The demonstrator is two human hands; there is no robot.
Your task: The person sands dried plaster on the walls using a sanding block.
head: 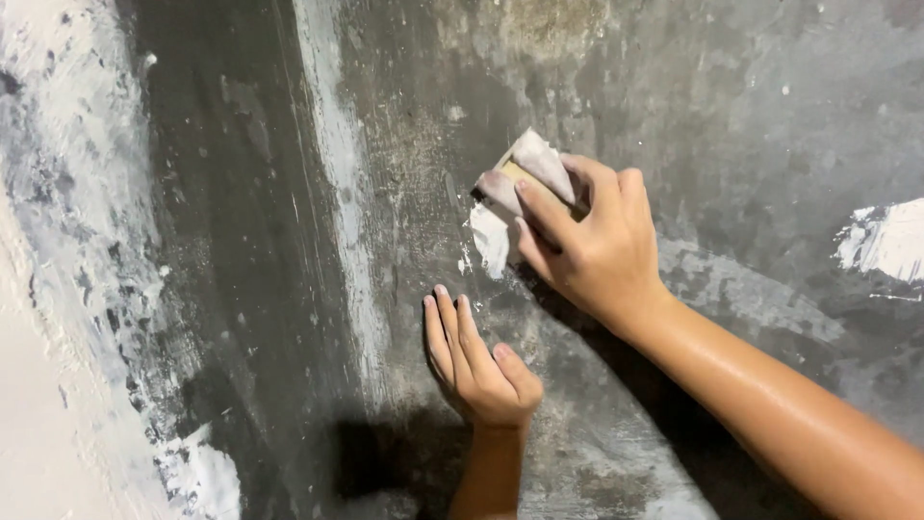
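Spreading white filler on a dark wall with a small flat tool

The right hand (pixel 587 241) is closed tight on a small scraper (pixel 527 175) caked with white filler (pixel 489 239), with its edge pressed on the grey wall (pixel 731 106); the left hand (pixel 476 361) rests just below it, open and flat, fingers together, holding nothing; the two hands are near but not touching; to do this well, it seems best to keep the scraper tilted low and pull it in one smooth stroke, pressing evenly, so the filler goes on thin with no lumps; the left hand should stay clear of the wet patch; other white patches (pixel 890 239) sit well apart to the right.
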